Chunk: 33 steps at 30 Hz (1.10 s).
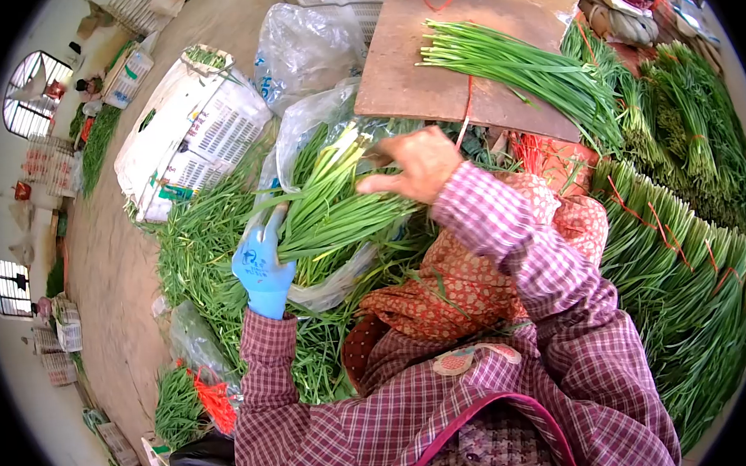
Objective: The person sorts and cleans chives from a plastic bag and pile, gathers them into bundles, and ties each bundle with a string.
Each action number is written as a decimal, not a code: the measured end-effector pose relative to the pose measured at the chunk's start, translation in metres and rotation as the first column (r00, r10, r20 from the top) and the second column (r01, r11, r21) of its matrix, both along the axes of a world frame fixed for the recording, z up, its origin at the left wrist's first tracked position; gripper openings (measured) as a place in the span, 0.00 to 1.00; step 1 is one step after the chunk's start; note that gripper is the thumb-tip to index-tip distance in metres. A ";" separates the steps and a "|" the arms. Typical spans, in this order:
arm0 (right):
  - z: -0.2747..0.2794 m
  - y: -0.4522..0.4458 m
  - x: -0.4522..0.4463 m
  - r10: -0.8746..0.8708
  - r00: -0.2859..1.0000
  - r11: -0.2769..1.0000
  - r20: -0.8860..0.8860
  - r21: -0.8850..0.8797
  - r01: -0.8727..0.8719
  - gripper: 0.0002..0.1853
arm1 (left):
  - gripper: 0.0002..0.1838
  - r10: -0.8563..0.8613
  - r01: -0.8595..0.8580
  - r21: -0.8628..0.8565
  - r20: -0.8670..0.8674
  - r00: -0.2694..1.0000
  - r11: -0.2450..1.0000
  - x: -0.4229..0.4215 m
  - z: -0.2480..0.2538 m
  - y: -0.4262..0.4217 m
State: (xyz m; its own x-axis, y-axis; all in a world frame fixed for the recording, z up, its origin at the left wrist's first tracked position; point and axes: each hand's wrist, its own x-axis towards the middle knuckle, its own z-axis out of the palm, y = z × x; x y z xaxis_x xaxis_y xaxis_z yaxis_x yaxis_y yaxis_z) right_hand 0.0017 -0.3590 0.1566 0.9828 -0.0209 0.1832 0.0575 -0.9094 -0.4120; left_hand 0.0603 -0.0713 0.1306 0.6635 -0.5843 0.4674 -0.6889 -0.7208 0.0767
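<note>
My left hand, in a blue glove, is closed around a bunch of chives with long green leaves. The pale stem ends point up and away from me. My bare right hand hovers at the right side of the bunch, thumb and fingers spread apart; whether its fingertips touch the stems I cannot make out. Under the bunch lies a clear plastic bag with more greens in it. Ahead, a tidy bundle of chives rests on a brown board.
Loose greens cover the floor to my left. A white crate stands beyond them, next to another plastic bag. Tied chive bundles are stacked at my right. Red ties lie at lower left.
</note>
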 end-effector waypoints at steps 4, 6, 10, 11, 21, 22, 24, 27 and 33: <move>-0.018 0.010 0.009 0.029 0.998 0.870 -0.050 0.493 -0.001 0.18 | 0.41 -0.032 0.032 0.007 0.002 0.999 0.999 -0.003 0.003 -0.001; -0.033 -0.007 0.003 -0.067 0.997 0.914 0.038 0.403 0.046 0.17 | 0.41 -0.039 0.039 -0.001 0.015 0.999 0.999 -0.003 0.002 0.003; -0.029 -0.059 -0.014 -0.287 0.917 0.953 -0.279 0.010 0.301 0.18 | 0.41 0.002 -0.011 0.150 0.056 0.998 0.989 0.001 0.000 0.022; -0.022 -0.065 -0.018 -0.351 0.857 0.936 -0.378 -0.125 0.328 0.19 | 0.41 0.004 -0.019 0.177 0.086 0.996 0.984 0.001 -0.001 0.025; -0.001 -0.006 0.010 0.139 0.982 0.990 0.128 0.008 -0.141 0.23 | 0.41 -0.096 0.053 0.306 0.127 0.987 0.950 -0.002 0.005 0.012; -0.002 -0.003 0.011 0.137 0.982 0.990 0.128 0.010 -0.139 0.23 | 0.41 -0.099 0.055 0.309 0.126 0.987 0.950 -0.002 0.006 0.010; -0.003 0.000 0.013 0.118 0.992 0.966 -0.049 0.236 -0.104 0.16 | 0.41 -0.107 0.072 0.290 0.108 0.988 0.954 -0.002 0.007 0.007; -0.027 -0.003 0.014 0.021 0.993 0.911 0.116 0.407 -0.067 0.11 | 0.42 -0.100 0.065 0.332 0.089 0.991 0.941 -0.004 0.005 0.008; -0.047 -0.061 -0.005 -0.284 0.947 0.958 -0.153 -0.002 0.287 0.12 | 0.41 -0.041 0.041 0.090 -0.006 0.999 0.995 -0.004 -0.006 0.023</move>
State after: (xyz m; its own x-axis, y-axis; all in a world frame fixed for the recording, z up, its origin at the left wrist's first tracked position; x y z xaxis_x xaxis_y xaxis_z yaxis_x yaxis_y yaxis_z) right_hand -0.0028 -0.4205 0.1093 0.9512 -0.3070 0.0310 -0.2673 -0.8700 -0.4143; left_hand 0.0562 -0.0488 0.1245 0.6400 -0.6503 0.4093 -0.7176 -0.6962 0.0159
